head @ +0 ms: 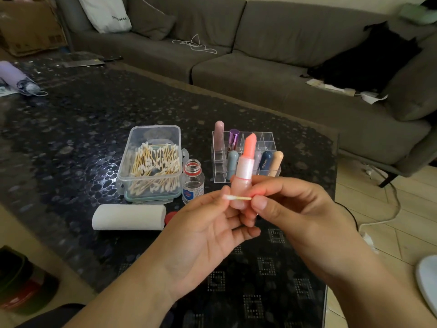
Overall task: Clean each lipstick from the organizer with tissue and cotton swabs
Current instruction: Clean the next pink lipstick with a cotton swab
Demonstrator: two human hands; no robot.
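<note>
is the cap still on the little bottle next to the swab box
No, the bottle stands open beside the swab box, its bare neck showing with no cap on it.

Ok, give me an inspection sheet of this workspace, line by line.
Surface: dark patterned table.
Job's things: open pink lipstick held upright; cotton swab; clear organizer with capped lipsticks; tub of swabs; tissue roll; uncapped small bottle.
Clutter: folded umbrella at the far left.
Grippers: left hand grips the lipstick; right hand pinches the swab.
Cables: white cord on the sofa.
Surroundings: cardboard box.
</note>
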